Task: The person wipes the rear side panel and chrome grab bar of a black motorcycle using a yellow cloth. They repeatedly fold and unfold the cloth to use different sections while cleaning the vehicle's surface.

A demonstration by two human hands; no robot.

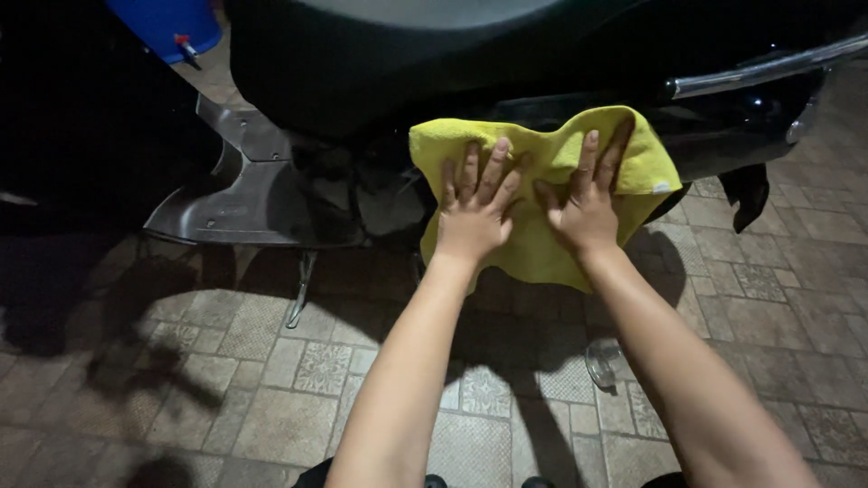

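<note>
A yellow cloth [542, 235] is spread against the black side panel of a scooter [380, 81], below its seat. The left hand [475, 212] presses flat on the cloth, fingers splayed toward 12 o'clock; the right hand [588, 203] lies just beside it at 3 o'clock, also open and flat. At 9 o'clock sits the grey footboard [244, 194], its kickstand [301, 289] on the tiled floor [271, 380]. A clear cup [601, 361] stands at 6 o'clock.

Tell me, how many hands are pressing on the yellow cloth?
2: the left hand lies flat on the yellow cloth at its left half, and the right hand beside it on the right half.
</note>
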